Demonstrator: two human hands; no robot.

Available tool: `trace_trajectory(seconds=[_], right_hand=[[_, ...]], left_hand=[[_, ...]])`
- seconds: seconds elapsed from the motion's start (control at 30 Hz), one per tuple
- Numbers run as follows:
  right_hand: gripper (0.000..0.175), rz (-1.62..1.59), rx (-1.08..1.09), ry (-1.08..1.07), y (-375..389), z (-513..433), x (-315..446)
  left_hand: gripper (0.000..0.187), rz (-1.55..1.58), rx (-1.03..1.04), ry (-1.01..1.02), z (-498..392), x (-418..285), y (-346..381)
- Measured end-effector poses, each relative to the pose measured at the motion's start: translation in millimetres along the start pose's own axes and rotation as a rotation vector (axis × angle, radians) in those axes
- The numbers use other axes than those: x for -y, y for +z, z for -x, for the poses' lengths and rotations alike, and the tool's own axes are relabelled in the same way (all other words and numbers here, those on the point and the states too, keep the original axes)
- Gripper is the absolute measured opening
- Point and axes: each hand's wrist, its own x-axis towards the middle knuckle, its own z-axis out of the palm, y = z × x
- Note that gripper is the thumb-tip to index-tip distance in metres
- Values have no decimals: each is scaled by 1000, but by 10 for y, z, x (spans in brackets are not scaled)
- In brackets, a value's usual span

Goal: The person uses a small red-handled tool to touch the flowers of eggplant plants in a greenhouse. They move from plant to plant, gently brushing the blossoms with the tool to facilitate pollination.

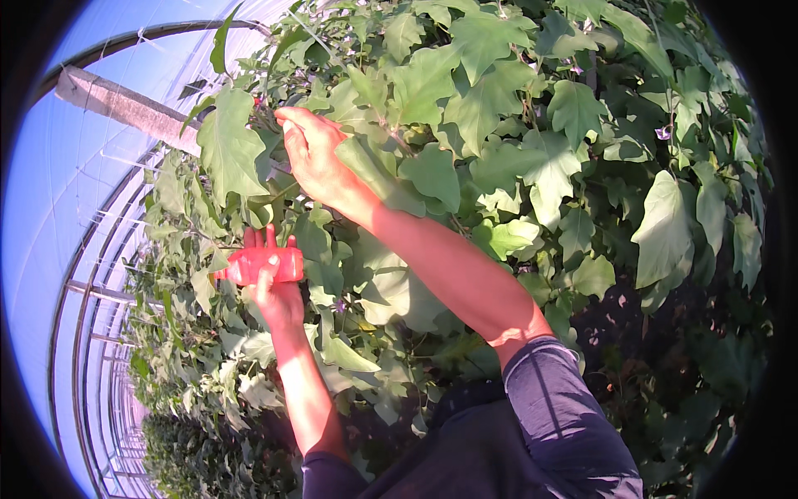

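My left hand (280, 302) is palm up, with a small red plastic bottle (262, 266) lying across it. The thumb presses over the bottle, and several fingertips show past its far side. Higher up, my right hand (312, 154) reaches in among the eggplant leaves (230, 146). Its fingers are bent together, and their far side is hidden, so what they touch or hold cannot be made out. A speck of red (257, 101) shows just beyond those fingertips. A folded leaf (374, 174) lies against my right wrist.
Dense eggplant plants (499, 106) with lobed leaves fill the middle and right. A purple flower (663, 133) hangs at the right. Left stand curved greenhouse hoops (78, 262), a beam (124, 109) and clear plastic film (37, 206). Thin support strings (318, 40) run among the stems.
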Motion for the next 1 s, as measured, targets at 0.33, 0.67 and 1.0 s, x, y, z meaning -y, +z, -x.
trace_trajectory(seconds=[0.33, 0.67, 1.0], right_hand=[[27, 16, 11, 60, -748, 163, 413], [21, -43, 299, 339, -2020, 1044, 1485], [20, 214, 807, 410, -1680, 1730, 1954]], left_hand=[[83, 36, 61, -206, 341, 183, 98], [66, -215, 206, -444, 1947, 839, -316], [53, -710, 131, -362, 2749, 445, -499]])
